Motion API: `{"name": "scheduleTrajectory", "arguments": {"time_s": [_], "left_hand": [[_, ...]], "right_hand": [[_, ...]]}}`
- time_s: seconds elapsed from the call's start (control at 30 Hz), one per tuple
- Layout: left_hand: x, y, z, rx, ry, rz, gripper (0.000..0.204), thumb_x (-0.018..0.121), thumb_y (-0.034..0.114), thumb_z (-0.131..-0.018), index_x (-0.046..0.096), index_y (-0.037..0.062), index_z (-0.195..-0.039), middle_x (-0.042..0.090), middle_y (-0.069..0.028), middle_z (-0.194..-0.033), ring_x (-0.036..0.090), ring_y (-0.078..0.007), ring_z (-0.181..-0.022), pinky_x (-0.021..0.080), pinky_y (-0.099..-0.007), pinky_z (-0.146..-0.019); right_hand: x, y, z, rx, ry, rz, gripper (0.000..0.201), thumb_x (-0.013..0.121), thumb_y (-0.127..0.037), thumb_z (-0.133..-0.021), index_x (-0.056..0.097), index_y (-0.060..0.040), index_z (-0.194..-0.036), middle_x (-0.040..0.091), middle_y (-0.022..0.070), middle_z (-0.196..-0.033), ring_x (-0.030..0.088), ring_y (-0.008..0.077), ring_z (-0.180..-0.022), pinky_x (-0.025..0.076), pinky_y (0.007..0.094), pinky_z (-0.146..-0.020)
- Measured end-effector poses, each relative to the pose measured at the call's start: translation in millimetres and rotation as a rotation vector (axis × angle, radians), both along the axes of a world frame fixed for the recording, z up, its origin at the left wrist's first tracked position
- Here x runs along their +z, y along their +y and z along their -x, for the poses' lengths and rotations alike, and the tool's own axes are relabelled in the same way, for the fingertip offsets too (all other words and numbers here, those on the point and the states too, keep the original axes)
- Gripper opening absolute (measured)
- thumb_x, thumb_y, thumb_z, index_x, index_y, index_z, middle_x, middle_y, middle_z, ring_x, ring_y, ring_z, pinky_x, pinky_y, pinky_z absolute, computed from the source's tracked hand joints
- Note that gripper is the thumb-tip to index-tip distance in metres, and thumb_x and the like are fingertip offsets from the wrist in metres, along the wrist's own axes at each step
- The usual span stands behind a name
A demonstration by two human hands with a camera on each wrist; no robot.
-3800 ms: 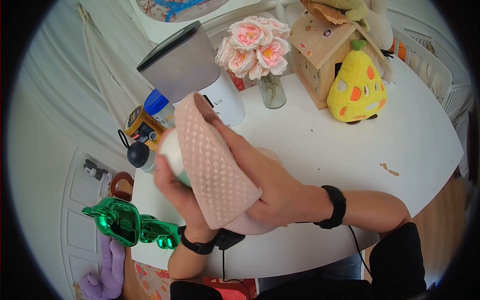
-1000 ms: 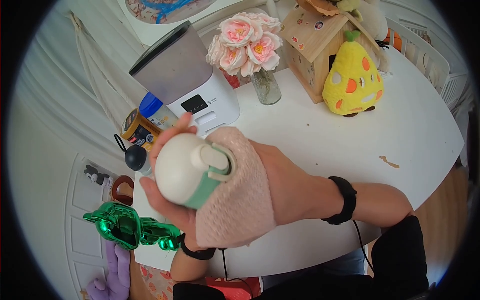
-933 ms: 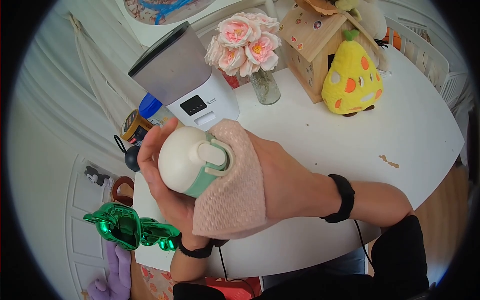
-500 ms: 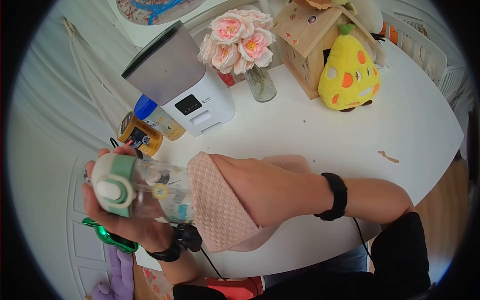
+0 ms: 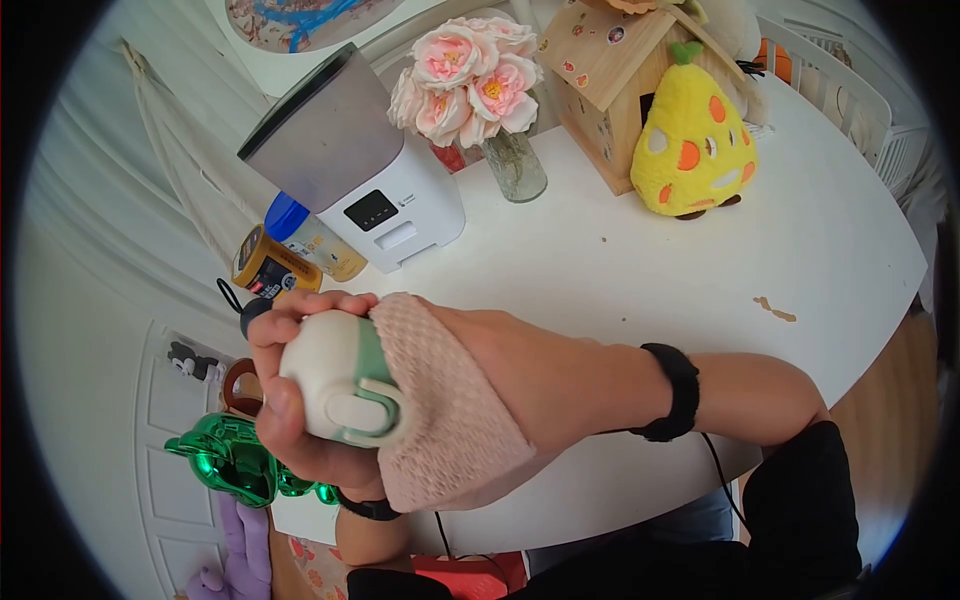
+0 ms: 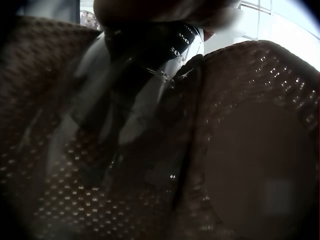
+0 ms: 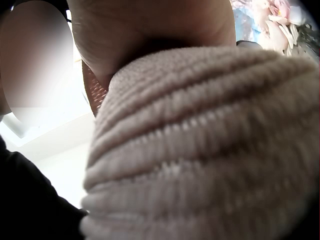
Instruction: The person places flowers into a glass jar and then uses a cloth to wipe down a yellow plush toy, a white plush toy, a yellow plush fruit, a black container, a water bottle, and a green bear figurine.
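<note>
My left hand (image 5: 320,458) grips a water bottle (image 5: 320,372) by its rounded cream and green lid, which has a carrying loop. The bottle lies tilted, lid to the left. A pink waffle-textured cloth (image 5: 450,430) wraps its body, and my right hand (image 5: 535,375) holds the cloth around it; that hand's fingertips are hidden. In the left wrist view, the clear bottle wall (image 6: 172,60) shows printed measuring marks between dark folds of cloth (image 6: 255,75). The right wrist view is filled by the cloth's ribbed side (image 7: 200,135) below my hand (image 7: 155,30).
Behind my hands, a white dispenser (image 5: 425,200) stands beside two jars, one yellow (image 5: 275,265). Farther along are a flower vase (image 5: 515,170), a wooden house (image 5: 600,120) and a yellow plush (image 5: 695,150). A shiny green figure (image 5: 225,455) lies at the table's left edge.
Half a second ago the bottle was drawn out leftward, its clear body showing. Now my left hand has brought it back right, and the cloth covers the body up to the lid.
</note>
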State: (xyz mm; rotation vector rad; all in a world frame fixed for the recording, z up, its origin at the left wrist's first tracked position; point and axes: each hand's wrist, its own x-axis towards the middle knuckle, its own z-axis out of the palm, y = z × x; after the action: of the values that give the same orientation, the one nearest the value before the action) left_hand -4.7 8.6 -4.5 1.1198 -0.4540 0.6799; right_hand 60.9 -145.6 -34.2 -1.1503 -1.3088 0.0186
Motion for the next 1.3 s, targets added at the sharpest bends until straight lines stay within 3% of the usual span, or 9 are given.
{"name": "scheduleTrajectory", "arguments": {"time_s": [0.2, 0.37, 0.43, 0.67, 0.83, 0.97, 1.2, 1.27, 1.3], "left_hand": [[33, 41, 7, 0.289, 0.026, 0.197, 0.037, 0.051, 0.036, -0.09, 0.053, 0.0007, -0.101, 0.056, -0.0158, -0.111, 0.061, -0.0325, -0.104, 0.046, -0.0439, -0.1], [17, 19, -2, 0.279, 0.053, 0.111, 0.037, 0.049, 0.036, -0.091, 0.053, 0.0014, -0.103, 0.058, -0.016, -0.108, 0.061, -0.0332, -0.106, 0.046, -0.0457, -0.099], [-3, 8, -4, 0.084, 0.089, 0.05, 0.042, 0.053, 0.039, -0.088, 0.051, 0.0037, -0.111, 0.059, -0.0167, -0.109, 0.06, -0.0343, -0.105, 0.044, -0.0499, -0.101], [-9, -14, -3, 0.101, 0.083, 0.065, 0.049, 0.063, 0.04, -0.077, 0.05, 0.005, -0.11, 0.057, -0.0171, -0.11, 0.058, -0.0341, -0.107, 0.038, -0.05, -0.108], [7, 11, 2, 0.229, 0.035, -0.097, 0.045, 0.061, 0.039, -0.078, 0.052, 0.0038, -0.104, 0.057, -0.017, -0.109, 0.058, -0.033, -0.105, 0.038, -0.0496, -0.107], [37, 30, 9, 0.403, -0.001, 0.173, 0.037, 0.052, 0.037, -0.088, 0.053, 0.0003, -0.097, 0.061, -0.017, -0.103, 0.059, -0.0293, -0.106, 0.042, -0.0425, -0.103], [19, 14, 5, 0.239, 0.02, -0.045, 0.041, 0.058, 0.04, -0.082, 0.048, 0.005, -0.101, 0.057, -0.0148, -0.108, 0.058, -0.0312, -0.102, 0.044, -0.0446, -0.098], [9, 8, 4, 0.2, 0.018, -0.069, 0.051, 0.063, 0.046, -0.076, 0.047, 0.0069, -0.104, 0.055, -0.0137, -0.107, 0.057, -0.0316, -0.1, 0.044, -0.0451, -0.096], [6, 5, 2, 0.004, -0.038, -0.086, 0.053, 0.064, 0.048, -0.074, 0.047, 0.0074, -0.104, 0.054, -0.0136, -0.106, 0.056, -0.0316, -0.101, 0.044, -0.0455, -0.095]], "right_hand": [[-9, 4, -6, -0.015, -0.015, 0.175, 0.058, 0.077, -0.022, -0.079, 0.044, 0.0065, -0.117, 0.061, 0.0273, -0.103, 0.062, 0.0458, -0.094, 0.051, 0.0471, -0.08], [-8, 3, -7, -0.067, -0.031, 0.281, 0.057, 0.076, -0.022, -0.08, 0.044, 0.0061, -0.117, 0.063, 0.0266, -0.102, 0.063, 0.0466, -0.092, 0.051, 0.0474, -0.079], [-6, 1, -5, -0.087, -0.023, 0.139, 0.058, 0.078, -0.027, -0.079, 0.046, 0.0054, -0.115, 0.064, 0.0252, -0.101, 0.063, 0.0457, -0.093, 0.052, 0.0463, -0.078], [5, 0, 3, -0.091, -0.009, -0.027, 0.075, 0.082, -0.036, -0.076, 0.045, 0.0059, -0.125, 0.062, 0.0247, -0.113, 0.064, 0.0433, -0.102, 0.053, 0.0435, -0.084], [-3, 3, 5, -0.039, 0.023, 0.07, 0.071, 0.079, -0.029, -0.079, 0.041, 0.0075, -0.126, 0.058, 0.0276, -0.116, 0.063, 0.044, -0.101, 0.052, 0.0455, -0.083], [-16, 10, 3, -0.122, -0.074, 0.231, 0.061, 0.076, -0.023, -0.082, 0.04, 0.0083, -0.121, 0.058, 0.0287, -0.112, 0.062, 0.0448, -0.097, 0.051, 0.0466, -0.081], [-11, 3, 2, -0.061, -0.032, 0.317, 0.072, 0.081, -0.03, -0.078, 0.04, 0.0095, -0.121, 0.061, 0.0275, -0.105, 0.062, 0.0455, -0.096, 0.052, 0.0456, -0.079], [-8, 3, 2, -0.028, -0.069, 0.097, 0.075, 0.083, -0.035, -0.075, 0.041, 0.0089, -0.121, 0.062, 0.026, -0.102, 0.063, 0.0454, -0.094, 0.052, 0.0449, -0.079], [-5, 3, 2, -0.029, -0.074, 0.099, 0.075, 0.083, -0.035, -0.075, 0.041, 0.0089, -0.121, 0.062, 0.026, -0.102, 0.063, 0.0454, -0.094, 0.052, 0.0449, -0.079]]}}
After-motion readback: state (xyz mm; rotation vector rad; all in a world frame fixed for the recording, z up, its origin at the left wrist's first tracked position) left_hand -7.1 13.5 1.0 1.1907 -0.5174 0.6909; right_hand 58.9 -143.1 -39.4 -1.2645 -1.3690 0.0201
